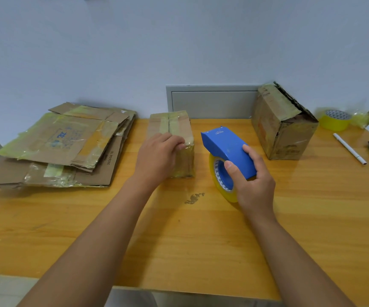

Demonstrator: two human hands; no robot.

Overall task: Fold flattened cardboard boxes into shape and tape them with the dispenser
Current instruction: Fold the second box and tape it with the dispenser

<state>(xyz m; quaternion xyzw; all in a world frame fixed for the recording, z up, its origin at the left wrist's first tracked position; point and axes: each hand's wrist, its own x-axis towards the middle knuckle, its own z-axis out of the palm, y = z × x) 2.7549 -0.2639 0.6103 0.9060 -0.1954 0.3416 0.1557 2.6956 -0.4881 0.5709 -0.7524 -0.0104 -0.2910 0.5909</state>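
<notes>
Glossy wood-grain table (201,240); matt brown cardboard boxes (172,138), creased, under shiny yellowish tape; smooth blue plastic dispenser (227,149); far wall (135,52) matt, pale.

The blue plastic tape dispenser (227,151) bears the brand "DELI" in small white letters near its front, and the bottom flattened brown cardboard sheet (104,171) of the stack carries the printed number "20260618" along its edge.
</notes>
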